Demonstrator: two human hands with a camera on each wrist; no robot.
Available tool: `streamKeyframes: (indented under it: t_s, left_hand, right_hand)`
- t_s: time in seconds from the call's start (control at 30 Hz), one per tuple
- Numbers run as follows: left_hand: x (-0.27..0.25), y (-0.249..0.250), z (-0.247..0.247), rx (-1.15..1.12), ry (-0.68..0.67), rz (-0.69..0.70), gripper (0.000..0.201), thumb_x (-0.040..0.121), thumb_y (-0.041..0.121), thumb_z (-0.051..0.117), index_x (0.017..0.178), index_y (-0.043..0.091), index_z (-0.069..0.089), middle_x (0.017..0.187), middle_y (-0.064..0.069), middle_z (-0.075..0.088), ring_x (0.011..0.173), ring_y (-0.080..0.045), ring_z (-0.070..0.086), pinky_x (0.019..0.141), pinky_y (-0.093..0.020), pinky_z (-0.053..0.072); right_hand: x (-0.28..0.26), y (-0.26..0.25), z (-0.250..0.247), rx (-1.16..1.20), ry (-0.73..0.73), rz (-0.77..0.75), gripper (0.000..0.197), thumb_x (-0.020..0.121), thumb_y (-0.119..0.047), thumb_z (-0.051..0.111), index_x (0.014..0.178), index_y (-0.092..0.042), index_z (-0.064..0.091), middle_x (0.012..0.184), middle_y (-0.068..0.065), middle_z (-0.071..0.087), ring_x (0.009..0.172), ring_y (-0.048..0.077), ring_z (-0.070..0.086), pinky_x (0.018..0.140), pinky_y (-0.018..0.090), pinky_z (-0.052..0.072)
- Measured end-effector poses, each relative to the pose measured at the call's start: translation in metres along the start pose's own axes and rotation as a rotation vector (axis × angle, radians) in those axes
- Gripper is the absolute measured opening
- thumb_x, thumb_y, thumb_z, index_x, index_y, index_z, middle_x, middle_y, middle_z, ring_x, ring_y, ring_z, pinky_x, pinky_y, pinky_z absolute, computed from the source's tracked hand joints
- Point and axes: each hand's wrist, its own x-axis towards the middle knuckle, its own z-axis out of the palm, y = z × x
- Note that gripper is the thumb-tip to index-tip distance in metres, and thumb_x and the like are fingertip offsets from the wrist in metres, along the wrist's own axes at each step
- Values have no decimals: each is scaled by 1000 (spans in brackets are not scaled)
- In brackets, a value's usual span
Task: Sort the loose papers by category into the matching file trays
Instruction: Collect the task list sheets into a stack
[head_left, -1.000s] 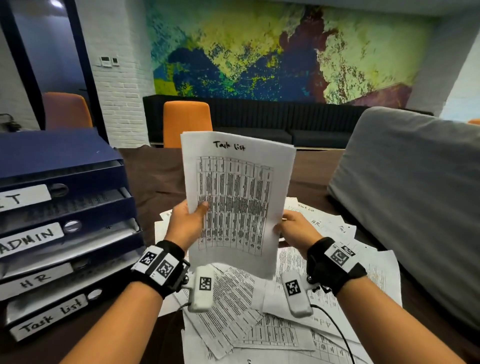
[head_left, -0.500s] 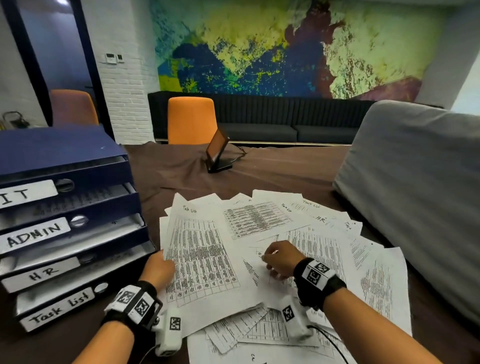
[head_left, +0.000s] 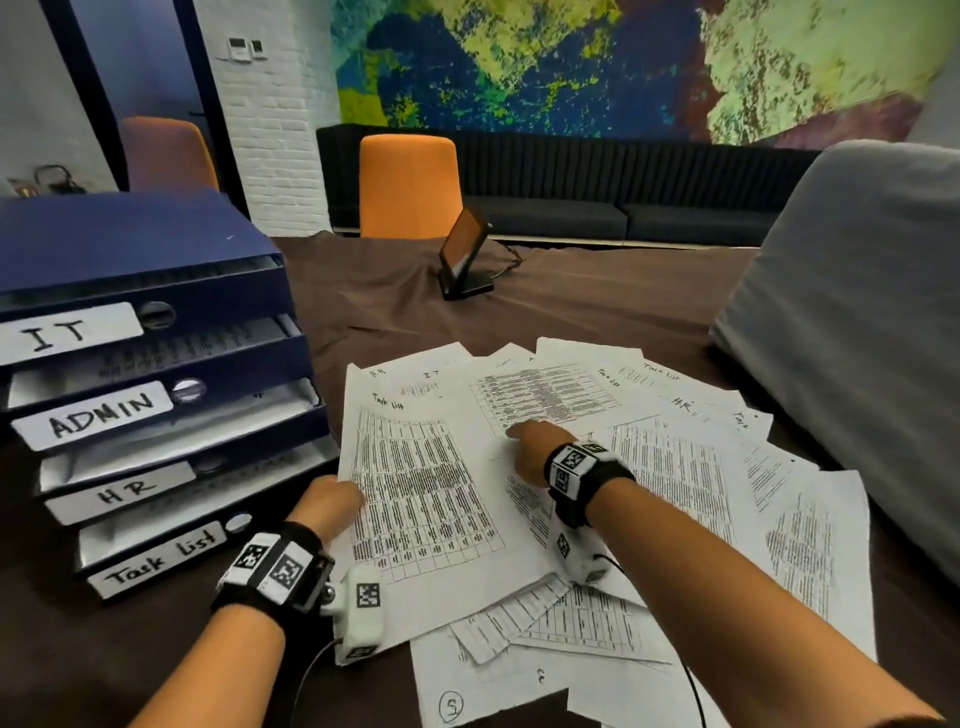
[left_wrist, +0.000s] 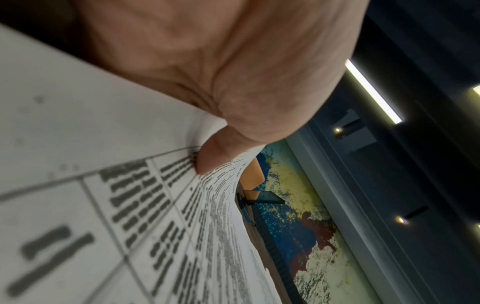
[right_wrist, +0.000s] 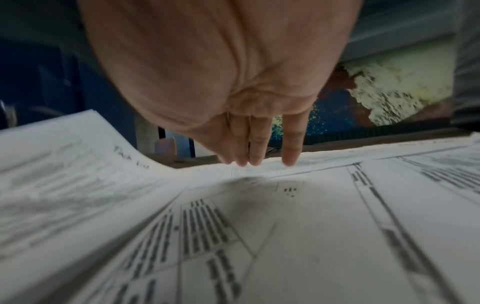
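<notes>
Brown table: loose papers mostly unsorted; trays at 9 o'clock apparently part-filled. Left hand pinches Task list sheet; right hand flat, released.

The four blue file trays are showing white labels saying "IT", "ADMIN", "HR" and "Task list", and the loose papers are showing handwritten "Task list", "HR" and "IT".

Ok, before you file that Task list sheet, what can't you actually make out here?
- Left hand fingers: head view, hidden under the Task list sheet.
- Table print: both wrist views, blurred.
- Task list tray contents: head view, hidden by its label.
- Lower papers' headings: head view, covered by overlapping sheets.
</notes>
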Motion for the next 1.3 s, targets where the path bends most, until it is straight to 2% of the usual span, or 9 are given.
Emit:
streamKeyframes:
  t_s: [0.13,0.27,0.43,0.6,0.7,0.83,0.93,1.2,1.3]
  left_hand:
    - [-7,2,-2,33,13,35,20,98,6,45,98,8,65,97,-14,71,94,-34,69,91,-44,56]
    - [-8,0,-10,45,24,53,29,96,12,45,115,6,67,101,-15,73,93,-33,71,92,-48,57]
    - [-16,4,-9,32,3,74,24,97,8,46,107,6,68,103,-15,72,95,-33,70,93,-43,56]
    - [-11,2,-6,52,27,99,21,96,3,44,96,5,65,87,-10,67,77,-26,63,67,-28,48]
    - [-9,0,-7,46,21,105,23,96,4,44,95,7,66,90,-11,70,85,-29,67,72,-30,50]
    - [-11,0,-7,47,11,92,25,97,5,44,85,15,63,91,-10,70,89,-30,68,83,-36,55]
    - [-12,-1,-7,44,13,98,22,96,5,45,92,13,64,99,-14,72,97,-34,69,90,-41,55]
    - [-11,-3,-7,28,2,106,24,98,10,46,106,12,69,101,-11,74,97,-31,70,92,-43,56]
    - [-9,-3,-6,22,-2,110,25,98,9,46,107,13,69,101,-10,74,96,-30,71,91,-42,57]
  right_hand:
    - [12,-3,11,-125,-17,20,71,91,-56,56,146,-13,41,148,9,48,130,30,50,104,38,43]
    - [16,-2,21,-161,42,87,92,81,-77,50,151,-21,32,155,11,36,138,35,39,110,49,39]
    - [23,-5,21,-205,41,128,84,73,-84,47,121,-17,60,128,12,55,119,35,50,95,47,49]
    - [40,4,23,-118,68,170,67,74,-73,47,107,-17,65,117,10,61,106,33,56,87,43,52]
    - [38,4,24,-105,94,200,67,71,-72,50,105,-17,67,117,8,61,103,33,59,89,44,53]
    - [31,-6,23,-67,104,266,89,59,-82,60,120,-18,62,127,9,55,115,35,56,94,46,51]
    - [33,-7,20,7,138,281,74,67,-68,71,118,-16,62,124,10,60,111,35,59,94,45,52]
    - [29,-6,14,0,110,241,49,79,-52,72,110,-15,65,110,5,65,102,30,64,86,37,55]
    - [24,-9,10,56,154,246,45,78,-52,75,90,-12,58,96,8,69,90,29,66,84,39,58]
